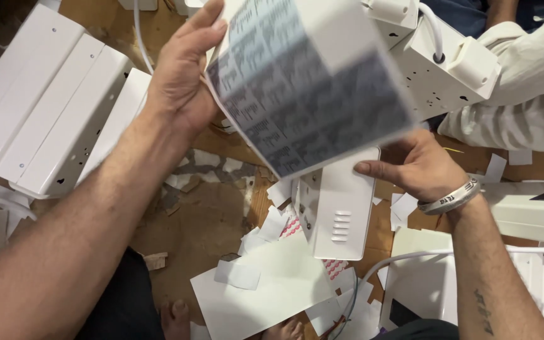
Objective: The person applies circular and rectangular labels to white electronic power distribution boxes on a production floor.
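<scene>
**Blurred sheet hides much of the work**

Print on the sticker sheet (306,85) is smeared beyond reading. The sheet covers the top of the white casing (341,208) and the fingertips of the right hand (410,167). A co-worker's sleeve (524,82) runs off the right edge. Bare toes (174,315) are cut by the bottom edge.

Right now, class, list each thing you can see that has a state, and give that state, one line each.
Label sheet: lifted, blurred, held in left hand.
White box: lying flat, vent slots up, right hand resting on it.
White cases: stacked side by side, untouched.
Paper scraps: scattered on floor.
</scene>
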